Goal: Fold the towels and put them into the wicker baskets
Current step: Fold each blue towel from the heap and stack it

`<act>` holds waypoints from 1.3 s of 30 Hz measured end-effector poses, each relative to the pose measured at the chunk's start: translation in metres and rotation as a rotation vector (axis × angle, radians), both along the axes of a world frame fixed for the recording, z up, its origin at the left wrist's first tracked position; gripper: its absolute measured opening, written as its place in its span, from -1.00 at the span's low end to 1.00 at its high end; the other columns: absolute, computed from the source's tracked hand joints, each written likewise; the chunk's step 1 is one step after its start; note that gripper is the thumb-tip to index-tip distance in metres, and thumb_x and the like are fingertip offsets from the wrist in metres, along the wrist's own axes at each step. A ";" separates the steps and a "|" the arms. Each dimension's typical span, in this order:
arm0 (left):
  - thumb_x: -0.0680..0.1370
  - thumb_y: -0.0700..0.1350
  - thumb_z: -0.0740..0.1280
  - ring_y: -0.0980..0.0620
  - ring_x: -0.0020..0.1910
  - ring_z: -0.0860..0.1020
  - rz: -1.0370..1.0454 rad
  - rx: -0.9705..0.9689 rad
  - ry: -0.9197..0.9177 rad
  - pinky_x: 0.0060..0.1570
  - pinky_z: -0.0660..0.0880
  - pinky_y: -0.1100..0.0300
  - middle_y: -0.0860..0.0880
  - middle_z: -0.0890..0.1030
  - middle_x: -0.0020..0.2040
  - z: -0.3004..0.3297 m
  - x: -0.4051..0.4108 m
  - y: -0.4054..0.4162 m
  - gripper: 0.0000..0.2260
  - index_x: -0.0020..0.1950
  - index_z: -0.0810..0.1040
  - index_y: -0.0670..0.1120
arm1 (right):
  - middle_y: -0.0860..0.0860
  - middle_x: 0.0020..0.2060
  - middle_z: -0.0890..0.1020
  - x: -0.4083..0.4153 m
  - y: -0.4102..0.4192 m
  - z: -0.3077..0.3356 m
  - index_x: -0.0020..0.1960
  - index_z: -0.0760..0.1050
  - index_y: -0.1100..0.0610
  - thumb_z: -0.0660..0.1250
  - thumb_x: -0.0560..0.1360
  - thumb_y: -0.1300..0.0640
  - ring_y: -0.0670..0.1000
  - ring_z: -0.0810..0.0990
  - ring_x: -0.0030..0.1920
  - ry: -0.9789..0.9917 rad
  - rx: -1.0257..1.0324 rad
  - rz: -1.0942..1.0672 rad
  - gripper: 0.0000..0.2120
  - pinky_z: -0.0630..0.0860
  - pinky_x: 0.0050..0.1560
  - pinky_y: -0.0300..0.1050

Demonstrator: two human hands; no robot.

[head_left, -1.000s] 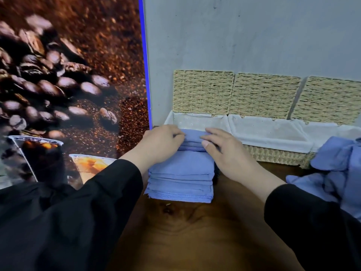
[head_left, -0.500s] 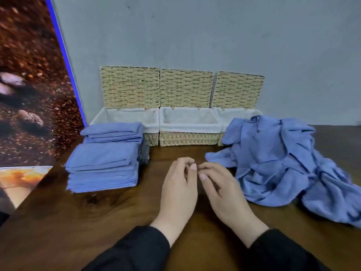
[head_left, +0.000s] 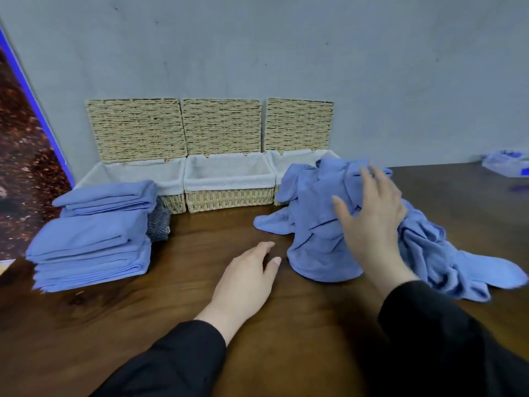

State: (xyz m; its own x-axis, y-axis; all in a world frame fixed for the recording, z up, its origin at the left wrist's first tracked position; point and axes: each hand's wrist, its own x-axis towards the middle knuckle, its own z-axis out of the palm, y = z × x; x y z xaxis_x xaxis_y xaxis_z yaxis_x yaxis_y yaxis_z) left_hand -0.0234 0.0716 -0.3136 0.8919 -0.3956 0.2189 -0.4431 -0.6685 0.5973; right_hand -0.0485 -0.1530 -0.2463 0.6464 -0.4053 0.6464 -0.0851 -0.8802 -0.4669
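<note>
A stack of folded blue towels sits at the left of the wooden table, in front of the left wicker basket. The middle basket and the right basket stand beside it, all three lined in white with lids raised against the wall. A heap of unfolded blue towels lies at the right and hides part of the right basket. My right hand is over the heap with fingers spread, holding nothing. My left hand hovers relaxed above the table, left of the heap.
A grey wall runs behind the baskets. A coffee-bean poster with a blue edge stands at the left. A small grey cloth sits between the folded stack and the left basket. A bluish plastic packet lies at the far right.
Both hands left the folded stack and came to the table's middle. Now my right hand has moved up and right over the heap, and the left hand has stayed low.
</note>
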 end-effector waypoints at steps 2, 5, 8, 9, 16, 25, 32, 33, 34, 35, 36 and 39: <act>0.67 0.13 0.17 0.13 0.37 0.45 0.010 -0.011 0.006 0.25 0.37 0.28 0.14 0.51 0.39 0.000 0.000 0.000 -0.60 0.50 0.36 0.09 | 0.07 0.57 0.24 0.013 -0.021 0.021 0.62 0.11 0.08 0.31 0.59 -0.18 0.22 0.21 0.53 0.190 0.026 -0.091 -0.27 0.21 0.40 0.30; 0.67 0.11 0.19 0.15 0.37 0.45 0.021 -0.036 0.019 0.22 0.33 0.32 0.16 0.52 0.38 0.001 0.000 0.000 -0.61 0.50 0.36 0.11 | 0.07 0.35 0.48 0.027 -0.042 0.036 0.38 0.47 0.03 0.28 0.62 -0.09 0.24 0.38 0.33 0.332 -0.082 -0.107 -0.62 0.30 0.19 0.17; 0.67 0.12 0.19 0.16 0.37 0.44 0.020 -0.054 0.031 0.22 0.33 0.32 0.18 0.51 0.39 0.001 -0.001 0.001 -0.60 0.51 0.33 0.13 | 0.12 -0.12 0.58 0.031 -0.050 0.047 -0.02 0.58 0.15 0.21 0.62 0.05 0.27 0.52 -0.04 0.207 0.001 -0.065 -0.77 0.40 -0.07 0.08; 0.67 0.11 0.20 0.17 0.38 0.44 0.023 -0.076 0.029 0.23 0.32 0.32 0.18 0.50 0.40 0.001 -0.001 0.001 -0.59 0.52 0.31 0.14 | 0.16 -0.21 0.58 0.030 -0.048 0.056 -0.07 0.55 0.20 0.21 0.62 0.04 0.25 0.52 -0.15 0.146 0.107 -0.011 -0.73 0.42 -0.15 0.07; 0.65 0.12 0.22 0.30 0.47 0.29 0.054 -0.400 -0.079 0.46 0.31 0.16 0.28 0.35 0.49 0.015 -0.011 0.013 -0.49 0.58 0.17 0.22 | 0.02 -0.36 0.39 0.011 -0.008 0.124 -0.23 0.39 0.18 0.26 0.64 -0.03 -0.03 0.34 -0.33 -0.121 0.467 0.353 -0.64 0.29 -0.27 -0.09; 0.65 0.11 0.22 0.29 0.42 0.39 -0.065 -0.931 -0.245 0.36 0.36 0.28 0.17 0.43 0.45 0.141 -0.036 0.016 -0.51 0.54 0.13 0.22 | -0.07 -0.27 0.56 -0.019 0.096 0.191 -0.05 0.59 0.19 0.29 0.65 0.14 -0.14 0.47 -0.20 -0.247 0.405 0.839 -0.83 0.40 -0.12 -0.21; 0.66 0.23 0.09 0.13 0.34 0.49 0.277 -0.821 -0.111 0.28 0.39 0.23 0.12 0.55 0.30 0.097 -0.003 0.070 -0.62 0.42 0.41 0.13 | -0.37 -0.31 0.61 0.011 0.131 0.081 0.16 0.62 0.01 0.30 0.65 0.01 -0.35 0.56 -0.24 0.333 0.126 0.816 -0.82 0.45 -0.14 -0.28; 0.67 0.16 0.13 0.11 0.31 0.50 0.292 -0.670 -0.072 0.21 0.40 0.27 0.13 0.57 0.26 0.077 0.001 0.078 -0.65 0.39 0.45 0.08 | -0.33 -0.30 0.62 0.016 0.127 0.058 0.16 0.62 0.00 0.29 0.65 0.00 -0.30 0.57 -0.24 0.374 0.120 0.765 -0.82 0.48 -0.15 -0.20; 0.67 0.12 0.18 0.10 0.30 0.50 0.281 -0.510 -0.043 0.19 0.40 0.26 0.13 0.56 0.26 0.057 0.005 0.084 -0.68 0.38 0.47 0.06 | -0.27 -0.19 0.67 0.021 0.121 0.038 0.17 0.61 0.00 0.28 0.65 0.00 -0.26 0.60 -0.15 0.420 0.102 0.715 -0.82 0.53 -0.06 -0.11; 0.66 0.11 0.22 0.11 0.31 0.49 0.255 -0.357 -0.033 0.20 0.40 0.25 0.13 0.54 0.29 0.040 0.008 0.089 -0.68 0.39 0.48 0.05 | -0.17 -0.06 0.69 0.024 0.116 0.022 0.20 0.60 0.01 0.28 0.65 0.00 -0.16 0.62 -0.04 0.474 0.082 0.677 -0.80 0.55 0.05 -0.04; 0.65 0.10 0.26 0.11 0.32 0.48 0.225 -0.233 -0.041 0.22 0.39 0.23 0.12 0.53 0.32 0.027 0.011 0.093 -0.66 0.40 0.48 0.05 | -0.07 0.00 0.69 0.027 0.113 0.009 0.21 0.58 0.04 0.28 0.65 -0.02 -0.04 0.63 0.03 0.532 0.058 0.648 -0.78 0.55 0.11 0.02; 0.61 0.06 0.34 0.04 0.30 0.50 0.186 -0.073 -0.055 0.25 0.44 0.13 0.04 0.54 0.33 0.004 0.021 0.096 -0.61 0.42 0.49 0.01 | 0.14 -0.03 0.66 0.031 0.110 -0.019 0.25 0.55 0.12 0.33 0.61 -0.08 0.14 0.63 0.00 0.666 0.033 0.632 -0.67 0.55 0.09 0.13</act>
